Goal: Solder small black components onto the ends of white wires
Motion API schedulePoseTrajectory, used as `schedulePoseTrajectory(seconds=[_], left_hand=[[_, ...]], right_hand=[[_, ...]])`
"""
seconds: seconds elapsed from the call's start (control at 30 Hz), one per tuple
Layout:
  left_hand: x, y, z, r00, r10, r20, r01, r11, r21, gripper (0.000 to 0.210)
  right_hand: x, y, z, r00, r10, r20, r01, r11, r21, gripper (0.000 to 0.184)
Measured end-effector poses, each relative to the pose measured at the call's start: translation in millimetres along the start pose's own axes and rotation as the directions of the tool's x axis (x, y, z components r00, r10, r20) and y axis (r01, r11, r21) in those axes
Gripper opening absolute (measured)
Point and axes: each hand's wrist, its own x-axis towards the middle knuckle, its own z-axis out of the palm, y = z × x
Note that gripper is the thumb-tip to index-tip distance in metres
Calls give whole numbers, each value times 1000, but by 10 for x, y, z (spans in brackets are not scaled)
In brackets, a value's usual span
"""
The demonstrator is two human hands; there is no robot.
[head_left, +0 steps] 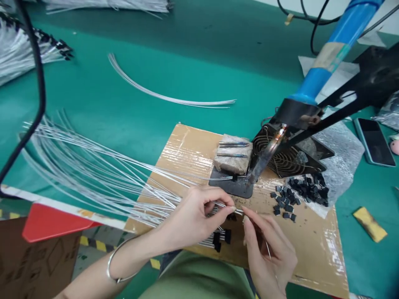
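My left hand (202, 211) is closed, thumb and forefinger pinching thin white cables (220, 204) near their ends. Close to its fingertips, my right hand (271, 249) is also closed, its thumb and fingers at the cable tips; whatever small part lies between them is hidden. A thin silvery solder wire (267, 246) runs through the right palm. Under my left hand lie cables with black connectors (217, 241) on their ends. Beyond my hands, a soldering iron (268, 155) with a blue handle is clamped in a stand, tip pointing down over a dark plate (230, 185).
Loose black connectors (285, 201) lie right of my hands, some on bubble wrap (341, 153). A fan (283, 160) stands behind the iron. Long white cables (93, 166) spread left across the cardboard (318, 253) and green mat. A yellow sponge (370, 224) and phone (375, 141) lie right.
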Motion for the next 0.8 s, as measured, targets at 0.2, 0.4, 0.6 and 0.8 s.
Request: schedulePoseTrajectory(seconds=[0.2, 0.4, 0.6, 0.8], left_hand=[[0, 0, 8, 1000, 22, -17, -23, 1000, -11, 20], [1, 38, -5, 999, 45, -22, -46, 999, -23, 17], [-5, 48, 0, 995, 93, -43, -91, 995, 30, 16], [-17, 47, 33, 954, 279, -111, -257, 951, 173, 15]], right_hand=[[-21, -45, 24, 996, 78, -38, -78, 997, -7, 22], [-35, -26, 27, 997, 71, -36, -72, 997, -30, 21], [13, -64, 15, 991, 111, -73, -112, 994, -11, 14], [18, -66, 17, 947, 265, -182, -261, 964, 46, 15]])
